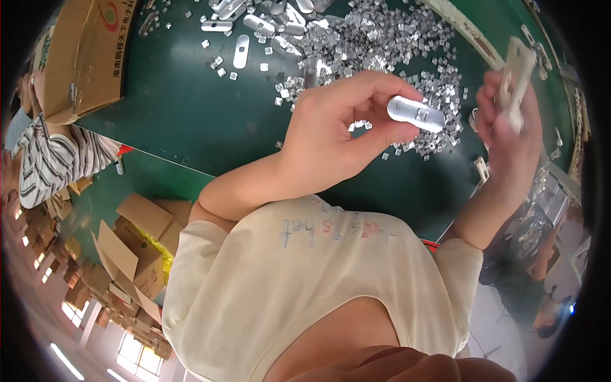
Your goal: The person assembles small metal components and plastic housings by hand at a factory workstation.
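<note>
My left hand (337, 127) pinches a silver metal casing (407, 112) between thumb and fingers. The casing is long with rounded ends, and a small square part sits on its face. Off to the right, my raised right hand (514, 143) grips an off-white elongated piece (522, 60), blurred by motion; its exact kind does not show. Beyond my left hand spreads a heap of small shiny square metal pieces (382, 38). Several more silver casings (241, 52) lie to the left of that heap, some flat, some overlapping.
A cardboard box (89, 70) stands on the green table (172, 89) at the far left. A pale curved strip (464, 32) runs along the far right. Open cartons (130, 254) stand at lower left, and another person's striped sleeve (60, 159) shows there. Someone else is at the right edge.
</note>
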`<action>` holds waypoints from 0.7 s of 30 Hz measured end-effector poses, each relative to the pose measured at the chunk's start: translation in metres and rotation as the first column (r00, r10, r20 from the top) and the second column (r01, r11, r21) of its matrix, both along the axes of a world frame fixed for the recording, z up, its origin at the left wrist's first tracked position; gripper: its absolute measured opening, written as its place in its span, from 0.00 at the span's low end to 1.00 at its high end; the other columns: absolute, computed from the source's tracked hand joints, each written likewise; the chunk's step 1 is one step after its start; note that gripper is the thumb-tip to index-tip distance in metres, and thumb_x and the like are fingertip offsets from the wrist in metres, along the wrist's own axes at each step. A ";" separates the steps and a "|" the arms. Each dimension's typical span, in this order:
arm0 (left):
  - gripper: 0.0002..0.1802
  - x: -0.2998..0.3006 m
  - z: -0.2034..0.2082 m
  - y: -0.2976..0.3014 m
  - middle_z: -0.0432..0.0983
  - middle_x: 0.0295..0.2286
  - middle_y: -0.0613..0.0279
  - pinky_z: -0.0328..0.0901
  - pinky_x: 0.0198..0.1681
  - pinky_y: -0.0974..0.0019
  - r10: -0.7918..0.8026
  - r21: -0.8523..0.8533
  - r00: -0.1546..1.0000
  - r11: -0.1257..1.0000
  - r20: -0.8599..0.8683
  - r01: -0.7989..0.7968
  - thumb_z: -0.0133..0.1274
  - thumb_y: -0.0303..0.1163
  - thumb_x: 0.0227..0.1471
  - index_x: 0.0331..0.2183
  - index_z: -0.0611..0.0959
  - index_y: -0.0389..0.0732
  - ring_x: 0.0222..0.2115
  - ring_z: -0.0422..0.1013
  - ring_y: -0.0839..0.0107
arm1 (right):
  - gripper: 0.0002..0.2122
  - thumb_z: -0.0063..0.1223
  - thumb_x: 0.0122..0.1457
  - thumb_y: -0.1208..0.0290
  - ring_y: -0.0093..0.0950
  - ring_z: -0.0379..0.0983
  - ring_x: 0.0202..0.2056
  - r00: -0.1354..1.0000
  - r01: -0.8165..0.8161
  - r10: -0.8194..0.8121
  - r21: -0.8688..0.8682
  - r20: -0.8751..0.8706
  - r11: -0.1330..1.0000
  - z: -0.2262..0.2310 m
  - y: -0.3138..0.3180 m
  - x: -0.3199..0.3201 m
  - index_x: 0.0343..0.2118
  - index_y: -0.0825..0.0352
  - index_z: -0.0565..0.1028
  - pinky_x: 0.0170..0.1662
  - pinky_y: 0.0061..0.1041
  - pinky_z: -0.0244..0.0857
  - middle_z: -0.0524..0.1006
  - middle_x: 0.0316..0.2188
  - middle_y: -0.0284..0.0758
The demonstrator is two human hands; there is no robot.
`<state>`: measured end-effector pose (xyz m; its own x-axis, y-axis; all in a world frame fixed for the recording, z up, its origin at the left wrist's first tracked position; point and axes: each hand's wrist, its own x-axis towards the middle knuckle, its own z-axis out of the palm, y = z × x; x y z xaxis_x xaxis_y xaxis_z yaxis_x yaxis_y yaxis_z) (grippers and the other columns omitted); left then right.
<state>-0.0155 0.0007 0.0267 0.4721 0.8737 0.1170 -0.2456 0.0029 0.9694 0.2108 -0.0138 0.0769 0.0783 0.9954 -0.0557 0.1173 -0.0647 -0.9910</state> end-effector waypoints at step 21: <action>0.18 -0.001 0.005 -0.001 0.75 0.34 0.54 0.70 0.37 0.72 -0.139 -0.089 0.989 0.987 -0.054 0.134 0.47 0.11 0.46 0.42 0.73 0.29 0.33 0.74 0.70 | 0.15 0.60 0.42 0.80 0.37 0.71 0.33 0.775 -0.325 0.014 0.379 0.632 0.867 -0.005 -0.034 -0.038 0.35 0.74 0.72 0.37 0.29 0.64 0.74 0.33 0.44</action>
